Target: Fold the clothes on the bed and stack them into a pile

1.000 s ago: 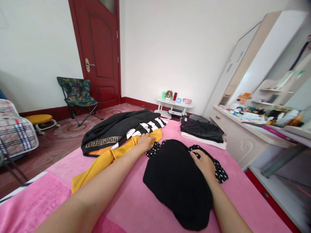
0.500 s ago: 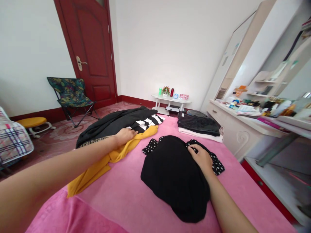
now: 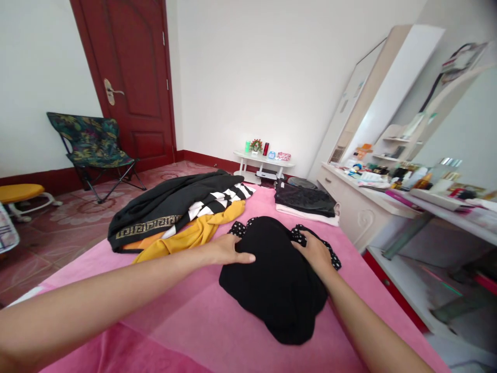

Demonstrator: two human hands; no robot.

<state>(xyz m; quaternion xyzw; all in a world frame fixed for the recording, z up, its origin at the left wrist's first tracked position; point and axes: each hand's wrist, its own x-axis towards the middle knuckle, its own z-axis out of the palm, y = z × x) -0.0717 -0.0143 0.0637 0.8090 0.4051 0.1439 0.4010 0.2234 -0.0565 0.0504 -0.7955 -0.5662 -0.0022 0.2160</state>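
Observation:
A black garment (image 3: 275,290) with white-dotted black sleeves lies bunched on the pink bedspread (image 3: 186,311). My left hand (image 3: 229,251) rests at its upper left edge, thumb stretched apart over the black cloth. The fingertips reach the left dotted sleeve (image 3: 237,228) and are partly hidden. On the opposite side, my right hand (image 3: 315,255) has its fingers and thumb closed on cloth by the right dotted sleeve (image 3: 334,255). Beyond my left arm lie a mustard-yellow garment (image 3: 194,233), a black-and-white striped cloth (image 3: 217,202) and a dark garment with gold trim (image 3: 171,199).
Folded black and pale pink clothes (image 3: 305,202) lie at the bed's far right. A cluttered dressing table (image 3: 357,199) stands to the right. Past the bed are a small white table (image 3: 264,160), a folding chair (image 3: 95,145), a yellow stool (image 3: 21,193) and a red door (image 3: 135,88).
My left hand has let go of the yellow garment and moved right to the black garment's left edge. My right hand stays at the right sleeve. The view has shifted slightly right.

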